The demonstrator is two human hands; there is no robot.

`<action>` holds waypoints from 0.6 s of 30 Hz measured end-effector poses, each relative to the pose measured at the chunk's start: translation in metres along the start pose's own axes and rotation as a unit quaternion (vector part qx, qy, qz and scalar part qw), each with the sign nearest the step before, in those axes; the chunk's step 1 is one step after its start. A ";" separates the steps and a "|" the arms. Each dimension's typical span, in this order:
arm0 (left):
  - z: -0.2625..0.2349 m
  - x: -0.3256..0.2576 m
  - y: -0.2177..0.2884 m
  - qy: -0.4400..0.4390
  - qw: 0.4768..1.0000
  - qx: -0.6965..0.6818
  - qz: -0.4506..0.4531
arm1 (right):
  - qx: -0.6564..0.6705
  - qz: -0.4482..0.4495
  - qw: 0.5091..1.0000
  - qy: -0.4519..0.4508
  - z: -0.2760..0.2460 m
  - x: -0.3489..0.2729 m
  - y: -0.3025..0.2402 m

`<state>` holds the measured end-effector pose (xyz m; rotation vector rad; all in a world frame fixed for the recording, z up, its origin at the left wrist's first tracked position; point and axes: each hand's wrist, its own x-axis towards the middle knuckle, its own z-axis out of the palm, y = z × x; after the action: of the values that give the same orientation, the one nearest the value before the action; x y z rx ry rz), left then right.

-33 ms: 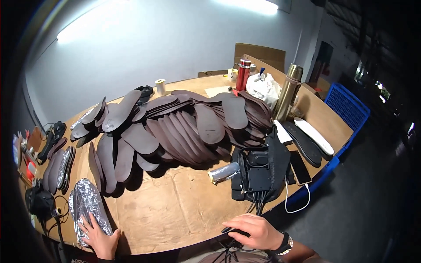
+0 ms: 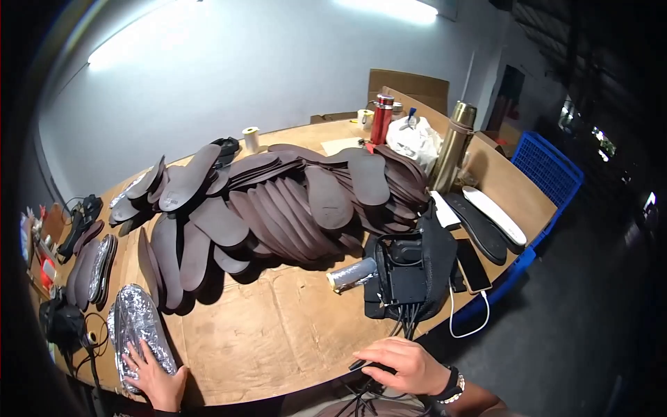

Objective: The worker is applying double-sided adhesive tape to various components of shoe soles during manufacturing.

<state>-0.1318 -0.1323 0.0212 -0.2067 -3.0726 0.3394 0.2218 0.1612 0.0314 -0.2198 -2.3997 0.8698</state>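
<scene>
Wooden table point(image 2: 278, 347): left hand point(image 2: 156, 379) spread on silver insole point(image 2: 135, 326); right hand point(image 2: 406, 365) curled over cables point(image 2: 403, 326), grip hidden.

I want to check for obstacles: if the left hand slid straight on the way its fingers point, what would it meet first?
The left hand already rests on the silver foil-covered insole, fingers pointing up along it. Beyond its far end, the dark brown insoles probably come first, though depth is unclear.

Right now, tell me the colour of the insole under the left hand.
Shiny silver foil insole, crinkled, under the left hand; the head view shows it.
</scene>
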 end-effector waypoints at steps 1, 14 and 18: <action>0.004 0.005 -0.002 0.011 1.000 -0.019 -0.010 | -0.017 -0.007 1.000 0.007 -0.005 -0.001 0.004; 0.056 0.032 -0.057 0.271 0.950 0.053 0.145 | 0.085 0.167 0.958 0.218 -0.079 -0.018 0.026; 0.084 0.034 -0.073 0.214 0.960 -0.052 0.171 | 0.161 0.152 0.950 0.220 -0.099 -0.004 0.020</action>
<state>-0.1793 -0.2158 -0.0433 -0.7170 -2.6184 0.1193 0.2802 0.2280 0.0788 -0.5980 -1.8060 1.1938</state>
